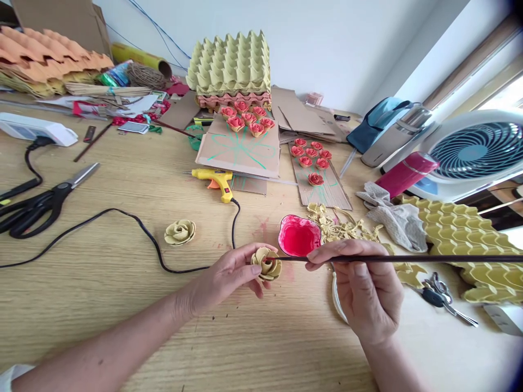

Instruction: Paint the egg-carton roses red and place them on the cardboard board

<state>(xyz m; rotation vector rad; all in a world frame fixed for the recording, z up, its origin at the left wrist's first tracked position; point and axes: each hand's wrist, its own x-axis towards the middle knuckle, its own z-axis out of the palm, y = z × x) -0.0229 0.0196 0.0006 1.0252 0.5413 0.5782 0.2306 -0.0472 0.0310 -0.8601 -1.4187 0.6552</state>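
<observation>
My left hand (239,269) holds a tan rose (269,270) made of egg-carton pulp between thumb and fingers. In my right hand (365,288) is a long dark paintbrush (429,259), held level, its tip at the centre of the rose. A little red shows at that centre. Just beyond my hands sits a small bowl (281,239) of red paint. A second unpainted tan rose (180,232) lies on the table to the left. Red-painted roses stand on two cardboard pieces, one at the back (212,146) and one at the right (304,191).
A yellow glue gun (216,177) lies behind my left hand, its black cord (141,226) crossing the table. Large scissors (53,198) are at the left. Carton scraps (343,226), keys (443,296), egg trays (461,234), a pink bottle (408,171) and a fan (469,155) crowd the right.
</observation>
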